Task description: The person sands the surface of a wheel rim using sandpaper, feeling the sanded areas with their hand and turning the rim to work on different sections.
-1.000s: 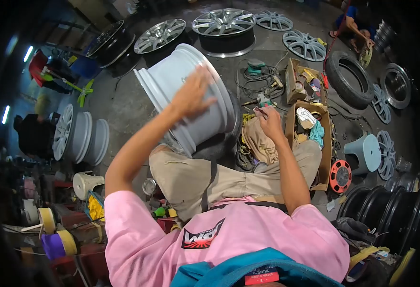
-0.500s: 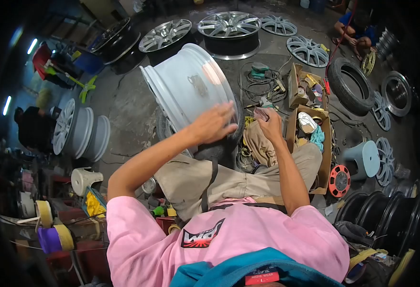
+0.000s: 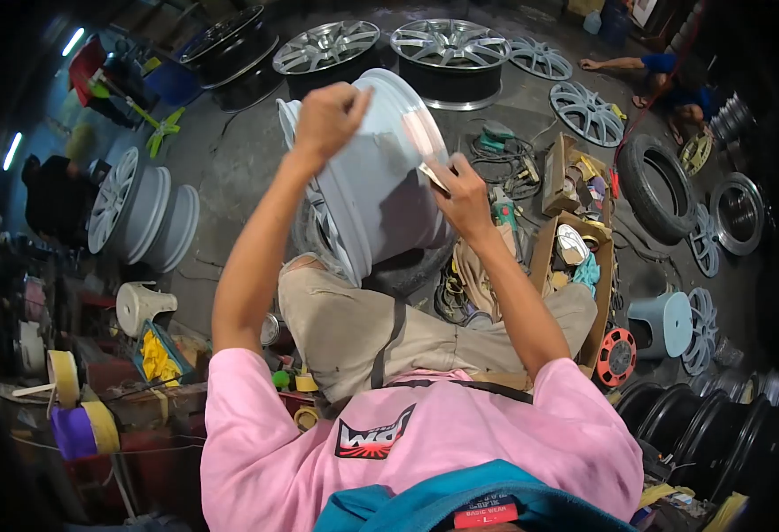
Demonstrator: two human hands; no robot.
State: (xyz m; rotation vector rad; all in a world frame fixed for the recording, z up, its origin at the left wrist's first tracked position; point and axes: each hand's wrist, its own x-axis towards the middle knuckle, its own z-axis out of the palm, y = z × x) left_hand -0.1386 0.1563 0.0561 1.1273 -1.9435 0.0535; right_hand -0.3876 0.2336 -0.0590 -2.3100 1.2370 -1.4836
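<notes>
A pale grey wheel barrel (image 3: pixel 376 168) is tilted on its side in front of my knees, on a dark tyre. My left hand (image 3: pixel 329 126) is a closed fist over the barrel's upper left part; what it holds, if anything, is hidden. Pinched in my right hand (image 3: pixel 463 197) is a small folded pad (image 3: pixel 434 177), light along its edge, against the barrel's right rim. Just above the pad the rim shows a pinkish patch (image 3: pixel 421 133).
Silver wheels (image 3: pixel 450 44) stand behind the barrel. To the right are a corded green tool (image 3: pixel 496 135), cardboard boxes (image 3: pixel 556 182), a tyre (image 3: pixel 653 188) and a blue-grey stool (image 3: pixel 664 324). Another person's arm (image 3: pixel 615 64) reaches out at the upper right. Grey rims (image 3: pixel 137 213) stand at the left.
My left hand has gone from low on the barrel, fingers spread, up to its upper left and closed. My right hand has brought the pad up and left to the rim.
</notes>
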